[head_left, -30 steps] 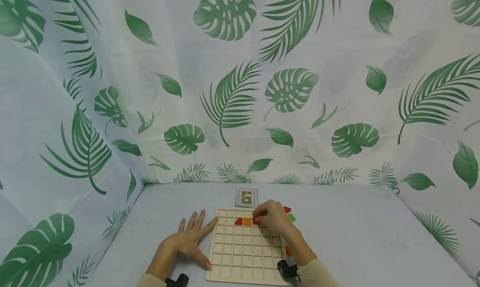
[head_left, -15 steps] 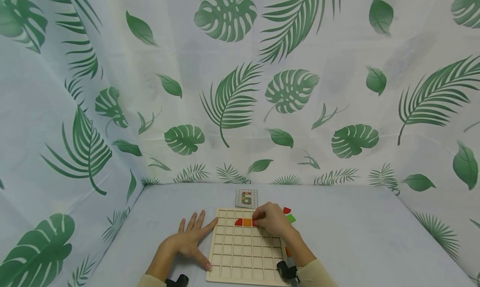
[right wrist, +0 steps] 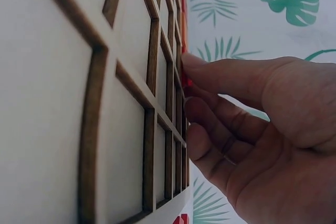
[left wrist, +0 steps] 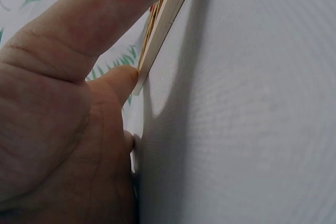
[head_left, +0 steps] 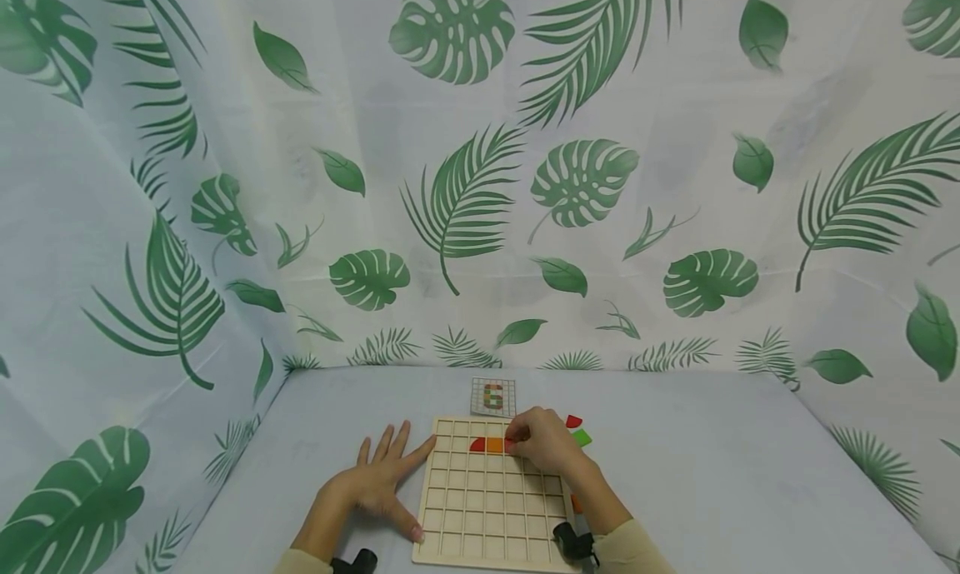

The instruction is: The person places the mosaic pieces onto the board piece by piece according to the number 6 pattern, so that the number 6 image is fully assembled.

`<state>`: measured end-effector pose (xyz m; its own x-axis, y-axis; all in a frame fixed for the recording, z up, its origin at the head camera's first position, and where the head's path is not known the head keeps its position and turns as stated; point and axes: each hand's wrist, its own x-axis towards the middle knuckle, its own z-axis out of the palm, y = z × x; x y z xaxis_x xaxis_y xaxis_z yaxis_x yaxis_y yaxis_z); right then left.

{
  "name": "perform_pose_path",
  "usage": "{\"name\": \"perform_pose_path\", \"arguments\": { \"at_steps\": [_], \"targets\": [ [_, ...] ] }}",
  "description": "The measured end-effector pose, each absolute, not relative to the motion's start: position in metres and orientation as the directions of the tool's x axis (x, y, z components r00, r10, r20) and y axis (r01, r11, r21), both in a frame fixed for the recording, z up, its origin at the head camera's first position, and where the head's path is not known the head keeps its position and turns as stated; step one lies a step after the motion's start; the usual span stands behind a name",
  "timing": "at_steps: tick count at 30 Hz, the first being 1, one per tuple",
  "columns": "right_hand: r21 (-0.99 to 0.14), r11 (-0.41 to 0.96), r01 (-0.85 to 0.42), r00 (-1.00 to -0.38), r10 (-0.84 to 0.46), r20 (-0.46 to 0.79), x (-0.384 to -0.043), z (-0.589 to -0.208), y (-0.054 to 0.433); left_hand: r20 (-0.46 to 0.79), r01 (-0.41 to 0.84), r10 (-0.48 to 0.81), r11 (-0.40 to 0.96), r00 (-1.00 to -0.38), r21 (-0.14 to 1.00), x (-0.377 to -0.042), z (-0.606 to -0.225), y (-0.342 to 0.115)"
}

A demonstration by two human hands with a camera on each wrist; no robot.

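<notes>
A pale wooden grid board (head_left: 476,500) lies flat on the table. My left hand (head_left: 375,480) is spread at its left side, index fingertip and thumb touching the board's edge. Near the board's far side, my right hand (head_left: 546,441) pinches a small red piece (right wrist: 188,82) at a grid cell, its fingers hiding most of that piece. Left of it in the same row sit an orange square piece (head_left: 495,446) and a red quarter-round piece (head_left: 478,445). The right wrist view shows the thumb and curled fingers (right wrist: 202,140) close against the grid.
Beyond the board lies a pattern card (head_left: 492,396) with a coloured 6. To the right of the board are a loose red piece (head_left: 573,421), a green piece (head_left: 582,437) and an orange piece (head_left: 576,504), partly behind the right forearm. Leaf-print cloth (head_left: 480,307) stands behind.
The red piece under my right fingers has settled lower, in line with the orange square, and shows less. My right hand has shifted only slightly. The left hand stays put.
</notes>
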<state>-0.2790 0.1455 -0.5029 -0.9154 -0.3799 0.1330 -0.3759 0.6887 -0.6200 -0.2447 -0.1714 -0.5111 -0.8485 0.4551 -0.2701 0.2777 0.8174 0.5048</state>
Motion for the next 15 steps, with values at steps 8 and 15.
{"name": "perform_pose_path", "arguments": {
  "at_steps": [8,15],
  "targets": [
    [-0.616,0.693,-0.373,-0.917,-0.377,0.131,-0.2758,-0.4997,0.146,-0.271,0.28,0.457,0.818,-0.847,0.502,-0.245,-0.5111,-0.1714],
    [-0.621,0.7,-0.353,-0.924,-0.367,0.11,-0.2767,-0.4983,0.1457,-0.271,0.281,0.453,0.823,-0.849,0.493,-0.2454,-0.5137,-0.172]
  ]
}}
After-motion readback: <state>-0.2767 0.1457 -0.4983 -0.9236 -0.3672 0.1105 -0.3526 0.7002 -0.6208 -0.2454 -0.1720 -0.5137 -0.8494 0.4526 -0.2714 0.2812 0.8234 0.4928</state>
